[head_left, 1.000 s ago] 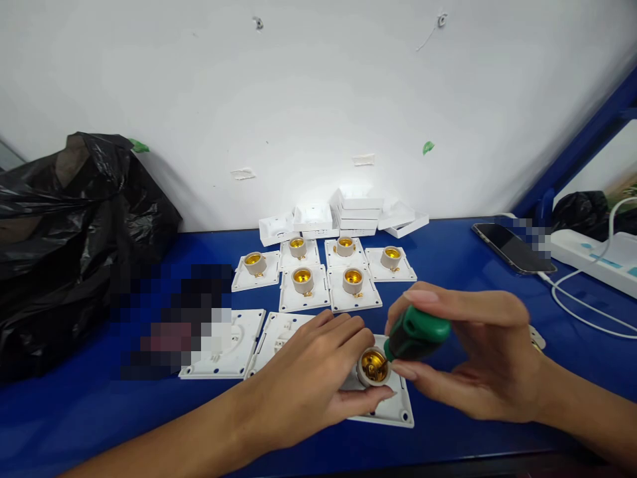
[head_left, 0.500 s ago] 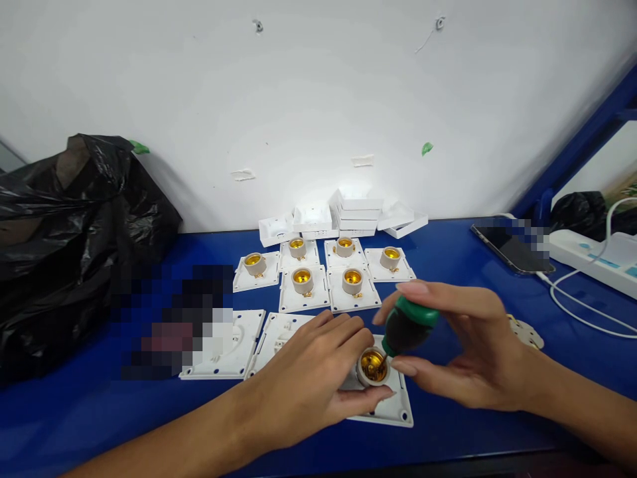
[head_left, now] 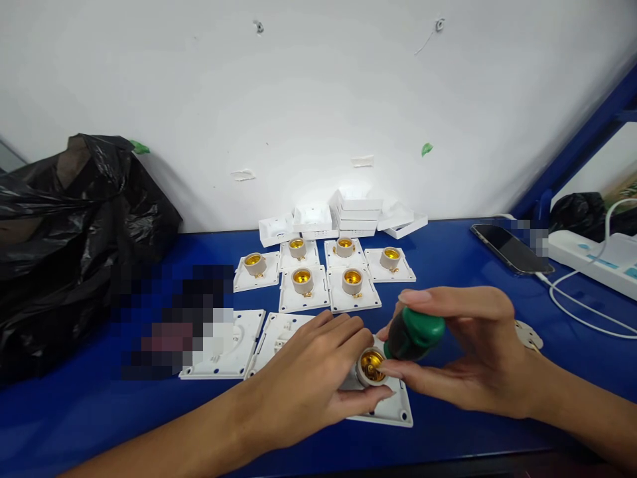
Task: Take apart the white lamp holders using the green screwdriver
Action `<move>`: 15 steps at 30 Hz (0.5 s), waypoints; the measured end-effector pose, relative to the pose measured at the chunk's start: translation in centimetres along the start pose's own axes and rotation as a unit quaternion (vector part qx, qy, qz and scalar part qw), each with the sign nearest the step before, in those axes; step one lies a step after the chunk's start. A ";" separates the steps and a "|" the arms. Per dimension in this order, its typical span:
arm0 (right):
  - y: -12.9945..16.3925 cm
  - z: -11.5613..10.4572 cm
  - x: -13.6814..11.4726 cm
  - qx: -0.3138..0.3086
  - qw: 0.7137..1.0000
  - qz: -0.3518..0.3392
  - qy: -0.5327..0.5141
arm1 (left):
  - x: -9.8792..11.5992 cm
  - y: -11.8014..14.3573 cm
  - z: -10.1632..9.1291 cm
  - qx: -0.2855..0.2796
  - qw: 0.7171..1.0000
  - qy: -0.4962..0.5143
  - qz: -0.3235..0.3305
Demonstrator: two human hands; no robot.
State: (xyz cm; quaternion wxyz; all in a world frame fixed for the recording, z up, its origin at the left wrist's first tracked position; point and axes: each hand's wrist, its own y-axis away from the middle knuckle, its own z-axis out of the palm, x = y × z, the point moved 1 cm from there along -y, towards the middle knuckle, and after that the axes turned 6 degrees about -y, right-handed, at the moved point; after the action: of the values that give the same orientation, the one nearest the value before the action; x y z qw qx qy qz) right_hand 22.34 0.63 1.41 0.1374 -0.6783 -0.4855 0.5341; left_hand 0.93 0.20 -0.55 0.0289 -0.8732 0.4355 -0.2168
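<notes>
My left hand (head_left: pixel 318 372) is closed around a round lamp holder (head_left: pixel 365 382) with a brass-coloured threaded inside. The holder sits on a square white plate (head_left: pixel 395 408) lying flat on the blue table. In my right hand (head_left: pixel 468 345) is a stubby screwdriver (head_left: pixel 417 332) with a green and black handle, gripped between thumb and fingers. It leans to the right over the holder's right side. My thumb and fingers hide its shaft and tip.
Behind my hands stand several white plates with lamp holders (head_left: pixel 352 281). Bare white plates (head_left: pixel 253 332) lie at left. White box covers (head_left: pixel 358 214) are stacked by the wall. A black plastic bag (head_left: pixel 84 252) fills the left; a phone (head_left: pixel 507 249) and power strip (head_left: pixel 587 259) lie right.
The screwdriver has tilted further to the right, and my right hand has shifted slightly with it. The shaft, seen before, is now hidden. My left hand and the lamp holder have stayed put.
</notes>
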 end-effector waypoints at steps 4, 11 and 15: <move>0.2 0.0 0.2 0.004 1.000 -0.008 -0.013 | -0.2 0.0 0.1 0.000 1.000 -0.005 0.005; 0.4 -0.3 -0.1 0.004 1.000 0.025 0.006 | -0.3 0.0 0.5 0.006 1.000 -0.015 0.004; 0.1 -0.3 -0.1 0.023 1.000 -0.002 0.005 | -0.4 -0.1 0.4 -0.008 1.000 -0.017 0.009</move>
State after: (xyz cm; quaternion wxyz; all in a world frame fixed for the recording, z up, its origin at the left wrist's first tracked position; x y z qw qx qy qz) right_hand 22.62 0.57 1.52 0.1566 -0.6766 -0.4735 0.5418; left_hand 0.97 0.56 -1.07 0.0313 -0.8730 0.4446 -0.1980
